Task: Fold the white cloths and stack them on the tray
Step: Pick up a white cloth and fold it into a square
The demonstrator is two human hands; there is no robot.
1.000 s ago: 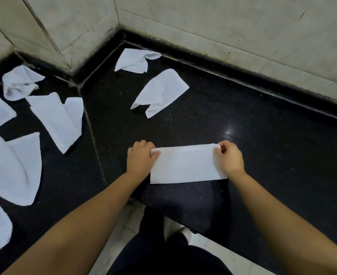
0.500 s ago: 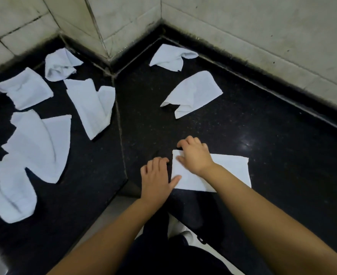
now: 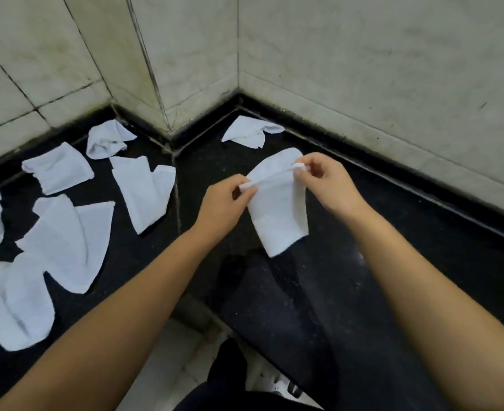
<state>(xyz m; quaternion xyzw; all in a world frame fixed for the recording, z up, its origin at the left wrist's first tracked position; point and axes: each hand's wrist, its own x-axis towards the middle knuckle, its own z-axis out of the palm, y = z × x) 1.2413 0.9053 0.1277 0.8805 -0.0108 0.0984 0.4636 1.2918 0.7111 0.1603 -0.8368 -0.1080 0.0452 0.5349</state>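
Centre of the frame: both hands hold one folded white cloth [image 3: 278, 209] up over the black counter [image 3: 393, 262]. The left hand [image 3: 224, 207] pinches its upper left corner between thumb and fingertips; the right hand [image 3: 326, 180] pinches the upper right corner the same way, other fingers loosely curled. The cloth hangs down from the two grips, its lower edge at or just above the stone.

Seven more white cloths lie unfolded: one crumpled cloth [image 3: 252, 132] in the upper centre by the tiled wall [image 3: 363, 54], and six loose cloths [image 3: 144, 191] across the left side.
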